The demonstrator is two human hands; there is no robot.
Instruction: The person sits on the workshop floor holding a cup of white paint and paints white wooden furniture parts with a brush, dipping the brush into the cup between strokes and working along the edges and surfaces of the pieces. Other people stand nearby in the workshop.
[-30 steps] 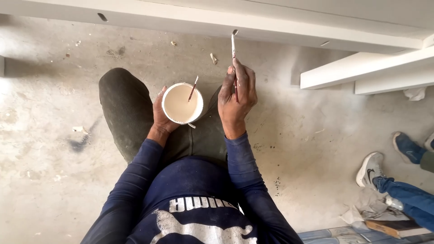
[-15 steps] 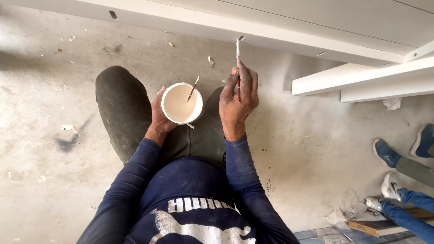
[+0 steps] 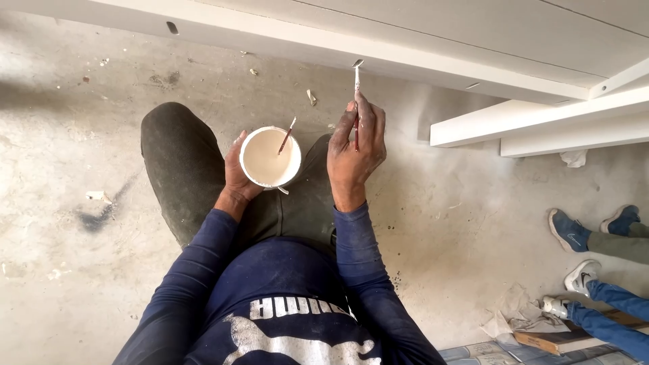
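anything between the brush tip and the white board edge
Nothing visible. The right hand holds the brush upright, its tip at the lower edge of the white board with no object between. The cup in the left hand sits off to the side.

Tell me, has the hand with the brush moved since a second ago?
Yes. The right hand has carried the brush up until its tip meets the white board.

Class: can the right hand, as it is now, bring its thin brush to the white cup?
Probably yes. The right hand holds the brush just beside the cup in the left hand, with nothing between them.
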